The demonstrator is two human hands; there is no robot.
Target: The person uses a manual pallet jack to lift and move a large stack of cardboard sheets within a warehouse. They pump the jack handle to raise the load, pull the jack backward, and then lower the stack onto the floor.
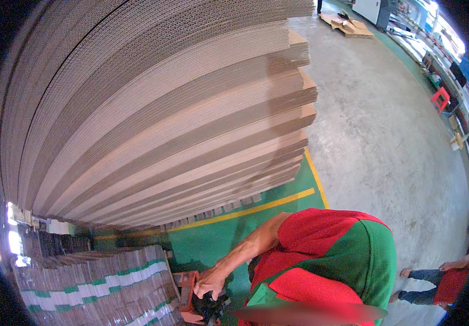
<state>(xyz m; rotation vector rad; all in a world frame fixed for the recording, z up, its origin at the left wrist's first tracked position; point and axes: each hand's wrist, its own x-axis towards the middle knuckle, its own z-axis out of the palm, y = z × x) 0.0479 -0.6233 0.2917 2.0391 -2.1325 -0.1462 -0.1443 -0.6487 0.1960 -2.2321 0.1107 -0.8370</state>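
My right hand (pixel 209 283) reaches across to the lower left, its fingers bent downward and closed. It is at an orange-red metal frame (pixel 186 287), just above a dark object (pixel 212 309) whose kind I cannot make out. What the fingers grip, if anything, is hidden. My left hand is not in view. Close by on the left stands a pile of wrapped brown bundles (pixel 104 293) with green and white bands. Beyond it towers a huge stack of corrugated cardboard sheets (pixel 174 114), slightly uneven at its right corner, resting on a pallet (pixel 218 211).
Yellow lines (pixel 250 206) cross the green floor beside the stack. To the right lies a grey concrete floor (pixel 381 141), where another person (pixel 435 285) stands at lower right. Flat cardboard (pixel 348 27) lies at the back; a red stool (pixel 439 100) stands near the right-side benches.
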